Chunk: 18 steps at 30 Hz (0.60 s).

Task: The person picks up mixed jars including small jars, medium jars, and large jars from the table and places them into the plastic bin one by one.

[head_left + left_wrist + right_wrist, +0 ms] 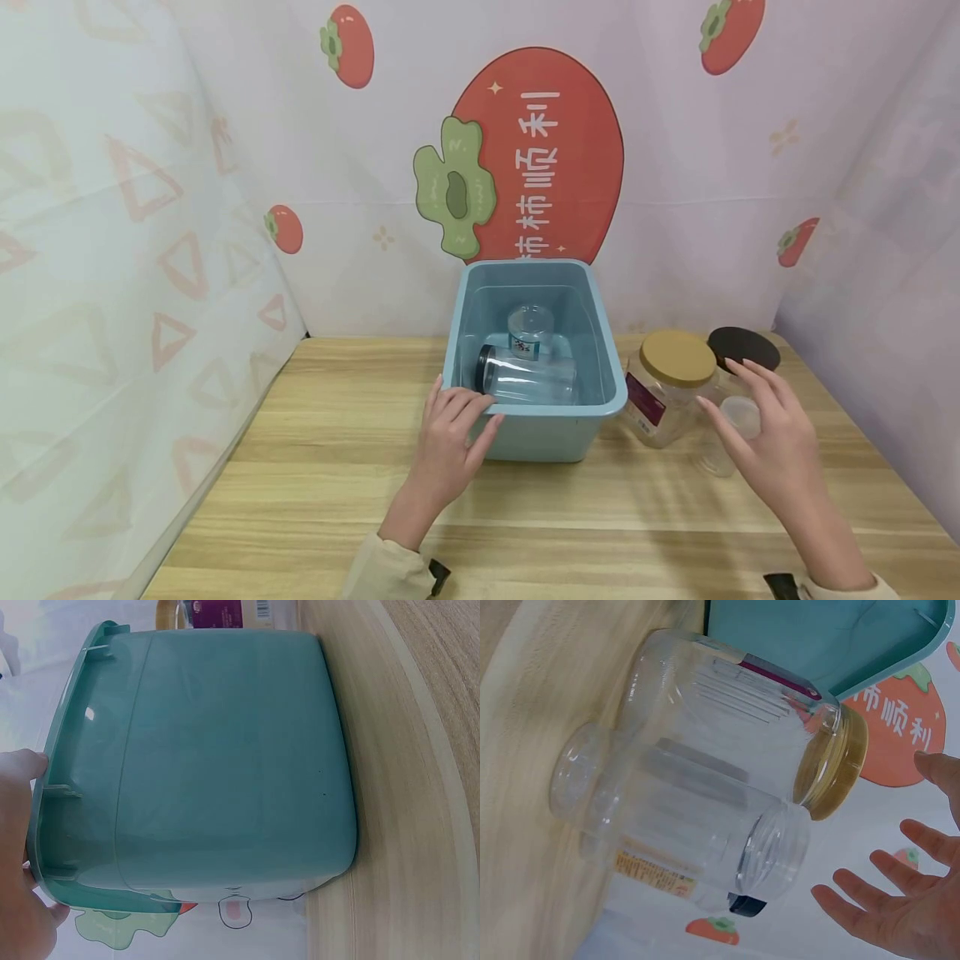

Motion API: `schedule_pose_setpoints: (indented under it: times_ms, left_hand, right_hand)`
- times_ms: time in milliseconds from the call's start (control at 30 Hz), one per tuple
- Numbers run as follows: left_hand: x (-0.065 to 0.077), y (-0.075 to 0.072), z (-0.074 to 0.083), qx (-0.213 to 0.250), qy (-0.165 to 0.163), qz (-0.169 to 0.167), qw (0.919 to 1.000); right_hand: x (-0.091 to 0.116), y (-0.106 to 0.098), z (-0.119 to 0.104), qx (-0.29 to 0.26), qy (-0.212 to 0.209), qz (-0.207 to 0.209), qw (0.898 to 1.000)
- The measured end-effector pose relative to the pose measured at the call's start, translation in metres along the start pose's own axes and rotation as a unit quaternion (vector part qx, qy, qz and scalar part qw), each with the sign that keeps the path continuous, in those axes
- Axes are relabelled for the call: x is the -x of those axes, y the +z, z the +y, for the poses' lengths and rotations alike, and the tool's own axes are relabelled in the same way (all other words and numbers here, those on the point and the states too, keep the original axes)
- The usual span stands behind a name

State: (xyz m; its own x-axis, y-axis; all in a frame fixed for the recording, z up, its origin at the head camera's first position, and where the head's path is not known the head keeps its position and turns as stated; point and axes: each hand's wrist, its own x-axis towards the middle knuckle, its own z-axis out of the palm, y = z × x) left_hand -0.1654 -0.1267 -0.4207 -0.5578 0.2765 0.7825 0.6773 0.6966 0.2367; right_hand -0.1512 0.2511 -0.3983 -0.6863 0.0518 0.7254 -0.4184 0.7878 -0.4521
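My left hand [448, 442] holds the near left corner of a blue plastic bin [536, 437], fingers over its rim and thumb at the front. Inside the bin, a clear jar with a black lid [525, 375] lies on its side, and a smaller clear container [531, 325] is behind it. My right hand [783, 442], fingers spread and holding nothing, hovers beside a small clear jar [697, 817] with a translucent top. Next to that jar stands a larger clear jar with a gold lid [678, 358] and a maroon label.
A jar with a black lid [742, 348] stands behind the small clear jar, to the right of the bin. Wood-grain table [337, 467] runs underneath. A white cloth with persimmon prints [390, 283] hangs behind, and patterned cloth also rises at both sides.
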Motion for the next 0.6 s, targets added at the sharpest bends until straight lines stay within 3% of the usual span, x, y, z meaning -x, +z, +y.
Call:
schedule_pose_setpoints:
  times_ms: [600]
  left_hand:
    - [-0.001, -0.001, 0.001, -0.004, -0.001, -0.001, 1.0000]
  right_hand:
    - [0.014, -0.004, 0.014, 0.018, 0.038, -0.020, 0.999]
